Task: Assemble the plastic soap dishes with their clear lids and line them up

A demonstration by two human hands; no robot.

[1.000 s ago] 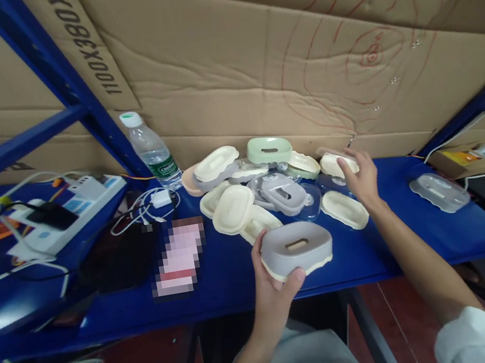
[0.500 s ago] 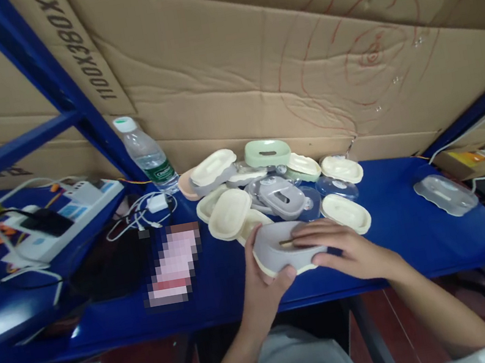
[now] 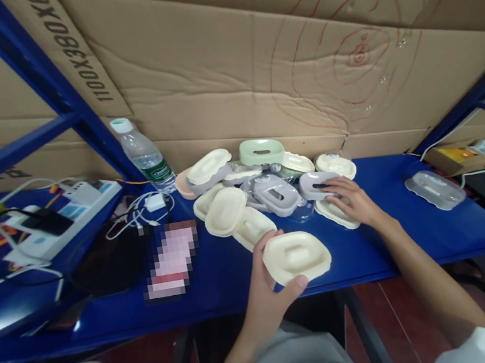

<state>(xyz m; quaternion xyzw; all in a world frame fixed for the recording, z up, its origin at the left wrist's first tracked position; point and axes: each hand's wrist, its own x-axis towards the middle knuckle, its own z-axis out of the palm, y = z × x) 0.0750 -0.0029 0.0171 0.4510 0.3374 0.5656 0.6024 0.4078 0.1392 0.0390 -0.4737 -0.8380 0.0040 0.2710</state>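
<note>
My left hand [image 3: 273, 285] grips a cream oval soap dish tray [image 3: 299, 254] by its left end, thumb along the near rim, above the front of the table. My right hand [image 3: 351, 197] has its fingers on the right end of a grey slotted soap dish [image 3: 316, 184]. That grey dish rests partly over another cream tray [image 3: 337, 215] and hides the clear lid behind it. To its left lies a second grey soap dish [image 3: 278, 195], among several cream trays [image 3: 226, 211] and clear lids. A green soap dish [image 3: 262, 151] tops the back of the pile.
A water bottle [image 3: 144, 154] stands at the back left. Near it are a white charger with cable [image 3: 153, 204], a pixelated pink rectangle [image 3: 170, 258] and a power strip [image 3: 67, 220]. One clear lid [image 3: 435, 189] lies at far right. Cardboard [image 3: 203, 58] walls the back.
My right hand took hold of the grey dish over the cream tray, lifted it off and carried it right to the pile. The cream tray stays in my left hand.
</note>
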